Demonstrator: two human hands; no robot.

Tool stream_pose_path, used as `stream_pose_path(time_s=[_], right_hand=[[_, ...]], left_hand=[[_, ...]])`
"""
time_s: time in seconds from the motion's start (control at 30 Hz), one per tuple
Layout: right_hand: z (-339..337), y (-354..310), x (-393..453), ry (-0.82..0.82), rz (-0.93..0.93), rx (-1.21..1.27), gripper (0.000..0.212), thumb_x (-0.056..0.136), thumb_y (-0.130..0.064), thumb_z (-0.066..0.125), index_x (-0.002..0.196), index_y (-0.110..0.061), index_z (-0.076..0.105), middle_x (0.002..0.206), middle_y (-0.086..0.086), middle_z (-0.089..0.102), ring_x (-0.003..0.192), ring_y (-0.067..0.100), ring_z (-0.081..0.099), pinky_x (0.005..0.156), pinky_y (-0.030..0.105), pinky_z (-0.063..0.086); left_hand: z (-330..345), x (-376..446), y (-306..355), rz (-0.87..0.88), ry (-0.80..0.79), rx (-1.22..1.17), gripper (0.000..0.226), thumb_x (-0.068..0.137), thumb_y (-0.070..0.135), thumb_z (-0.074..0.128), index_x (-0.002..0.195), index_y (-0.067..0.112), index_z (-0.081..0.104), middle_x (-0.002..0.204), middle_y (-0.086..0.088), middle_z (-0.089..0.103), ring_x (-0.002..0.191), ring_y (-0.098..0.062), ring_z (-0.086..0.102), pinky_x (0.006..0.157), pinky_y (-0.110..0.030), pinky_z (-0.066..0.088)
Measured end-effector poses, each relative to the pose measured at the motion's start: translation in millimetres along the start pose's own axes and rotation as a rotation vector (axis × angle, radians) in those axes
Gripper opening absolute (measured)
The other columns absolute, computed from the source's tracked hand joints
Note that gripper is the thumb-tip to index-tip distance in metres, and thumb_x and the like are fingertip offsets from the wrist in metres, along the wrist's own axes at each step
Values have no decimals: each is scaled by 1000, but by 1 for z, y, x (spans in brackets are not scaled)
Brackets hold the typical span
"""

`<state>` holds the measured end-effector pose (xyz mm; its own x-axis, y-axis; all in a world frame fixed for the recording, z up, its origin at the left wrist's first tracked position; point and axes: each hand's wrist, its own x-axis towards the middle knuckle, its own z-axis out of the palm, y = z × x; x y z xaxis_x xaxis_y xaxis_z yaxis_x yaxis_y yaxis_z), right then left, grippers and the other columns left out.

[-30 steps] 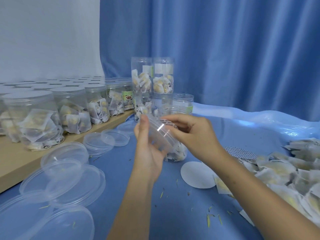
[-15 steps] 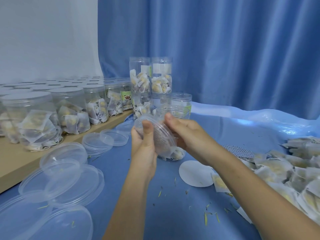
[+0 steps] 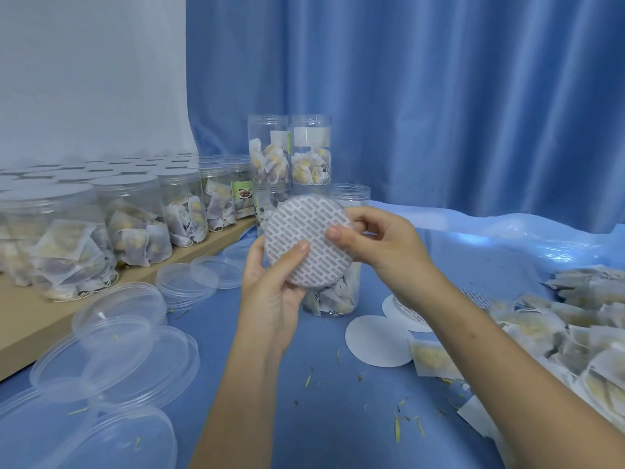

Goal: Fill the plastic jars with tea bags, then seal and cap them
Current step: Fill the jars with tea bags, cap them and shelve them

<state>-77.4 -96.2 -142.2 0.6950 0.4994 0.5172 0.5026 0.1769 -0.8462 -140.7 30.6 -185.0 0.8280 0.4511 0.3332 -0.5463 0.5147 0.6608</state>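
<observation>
My left hand (image 3: 270, 299) grips a clear lid whose inside holds a round seal liner (image 3: 306, 238) with a grey patterned face turned toward me. My right hand (image 3: 378, 242) pinches the lid's right edge, its thumb pressing on the liner. Behind the lid stands a plastic jar (image 3: 338, 292) partly filled with tea bags, mostly hidden by my hands. More seal discs (image 3: 378, 340) lie on the blue cloth to the right of the jar. A heap of loose tea bags (image 3: 575, 333) covers the right side.
Several loose clear lids (image 3: 111, 350) lie at the lower left. Capped, filled jars (image 3: 132, 218) stand in rows on a wooden board (image 3: 27, 319) at left. Stacked jars (image 3: 291, 150) stand behind the work spot. A blue curtain hangs at the back.
The lid has turned in my hands, so the patterned liner inside it now faces me. My right thumb has come onto the liner. The camera view has shifted slightly.
</observation>
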Motion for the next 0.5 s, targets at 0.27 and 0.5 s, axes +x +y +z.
stream_pose_path(time_s=[0.27,0.5], right_hand=[[-9,-5,-1,-162,-104,-569,117,52,-39,85,145,-27,15,137,-4,29,132,11,30,110,33,32],[-45,1,0,13,-117,-225,111,53,-17,85,138,-39,17,126,2,45,103,5,57,77,12,47]], left_hand=[[41,-18,-5,269,35,351,23,81,-2,65,90,17,56,83,4,69,77,-9,66,70,-28,56],[87,-18,-10,248,-215,723,22,74,39,61,88,22,63,83,15,68,83,-2,64,77,-17,46]])
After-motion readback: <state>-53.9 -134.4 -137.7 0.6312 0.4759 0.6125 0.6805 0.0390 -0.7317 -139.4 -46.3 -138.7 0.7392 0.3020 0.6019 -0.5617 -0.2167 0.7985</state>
